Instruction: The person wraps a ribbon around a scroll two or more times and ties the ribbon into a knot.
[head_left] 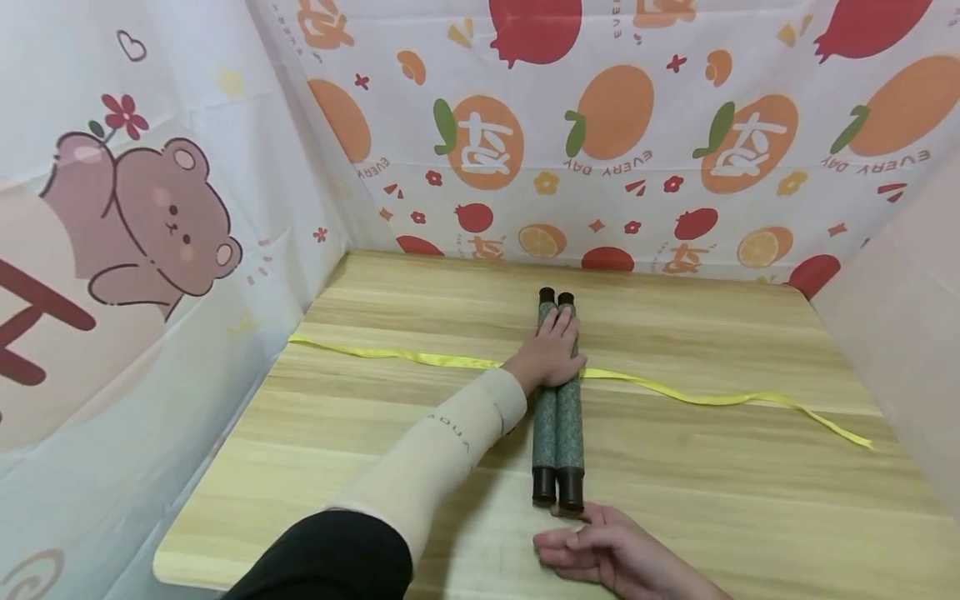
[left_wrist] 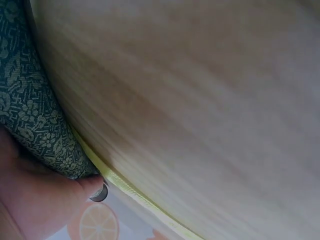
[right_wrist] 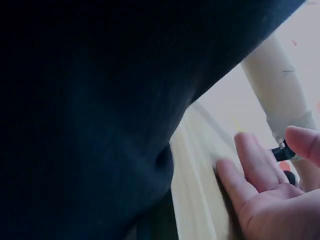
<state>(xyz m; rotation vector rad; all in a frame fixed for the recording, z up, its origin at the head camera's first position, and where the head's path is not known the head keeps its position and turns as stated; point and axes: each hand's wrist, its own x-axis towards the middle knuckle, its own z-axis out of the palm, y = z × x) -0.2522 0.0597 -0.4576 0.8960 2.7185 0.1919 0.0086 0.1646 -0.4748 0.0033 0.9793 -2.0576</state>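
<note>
Two slim green brocade scrolls [head_left: 568, 425] with dark brown end caps lie side by side on the wooden table. In the head view, a yellow ribbon [head_left: 660, 387] runs crosswise and passes out of sight at the scrolls. My left hand [head_left: 551, 354] rests on top of both scrolls, its fingers stretched toward their far ends. In the left wrist view the thumb [left_wrist: 55, 197] lies against the patterned cloth [left_wrist: 40, 110]. Just below the near end caps is my right hand [head_left: 600, 550], palm turned inward, fingers loosely bent, one fingertip right at a cap.
The pale wooden table [head_left: 300, 467] has a rounded front left corner. A fruit-printed cloth [head_left: 525, 133] hangs behind it, and a bear-printed cloth [head_left: 165, 217] hangs on the left. A dark sleeve [right_wrist: 90, 120] fills much of the right wrist view.
</note>
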